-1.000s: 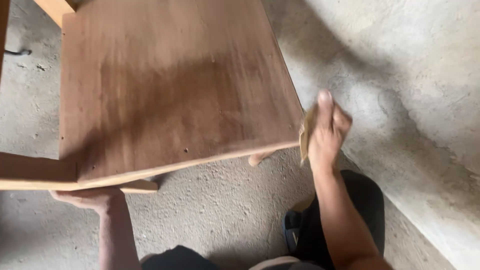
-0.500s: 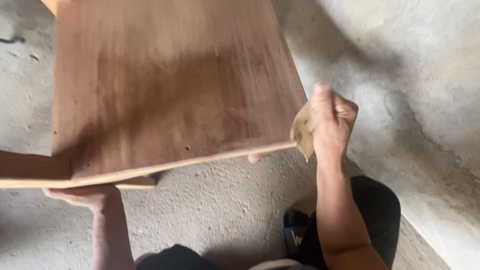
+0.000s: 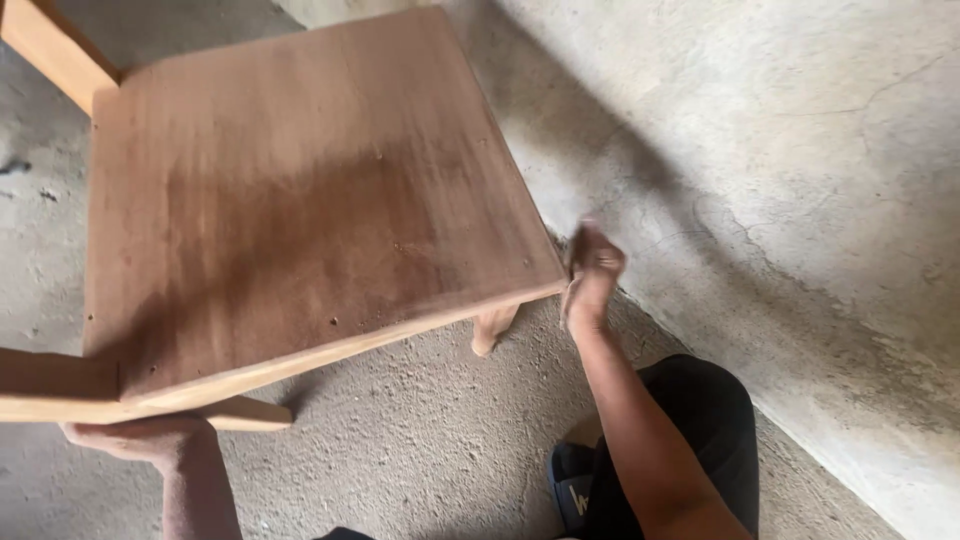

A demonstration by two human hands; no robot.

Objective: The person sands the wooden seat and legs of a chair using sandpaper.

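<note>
Head camera looks steeply down — close over the wooden seat (image 3: 300,200).

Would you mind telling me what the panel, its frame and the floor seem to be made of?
The panel looks like reddish-brown plywood or veneered board, matt and unvarnished: long grain streaks, a few small holes, a pale edge. The frame and leg look like lighter, bare solid wood. The floor and wall look like rough grey concrete, gritty and cracked.
</note>
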